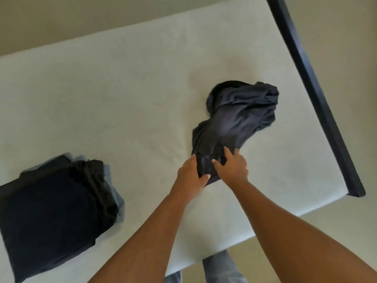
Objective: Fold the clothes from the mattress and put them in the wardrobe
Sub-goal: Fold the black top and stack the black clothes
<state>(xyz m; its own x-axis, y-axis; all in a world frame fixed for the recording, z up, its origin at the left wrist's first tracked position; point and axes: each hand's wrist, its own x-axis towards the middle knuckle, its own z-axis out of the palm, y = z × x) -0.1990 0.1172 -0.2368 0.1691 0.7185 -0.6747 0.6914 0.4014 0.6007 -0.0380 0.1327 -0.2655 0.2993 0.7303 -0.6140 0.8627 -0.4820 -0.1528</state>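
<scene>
Trailing beyond grip of left hand (192, 174) and right hand (233, 167), navy garment (236, 117).

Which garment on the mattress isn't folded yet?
The crumpled grey-blue garment on the right, gripped by the left hand and right hand. The black garment at left lies folded flat on a stack.

Folded stack (53, 209) left of garment (234, 119) on mattress (122, 88).

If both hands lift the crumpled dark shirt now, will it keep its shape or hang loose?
Probably loose: the shirt lies in soft wrinkles and bunches where the left hand and right hand hold it. It looks thin, so likely light. The far heap may drag over the mattress.
</scene>
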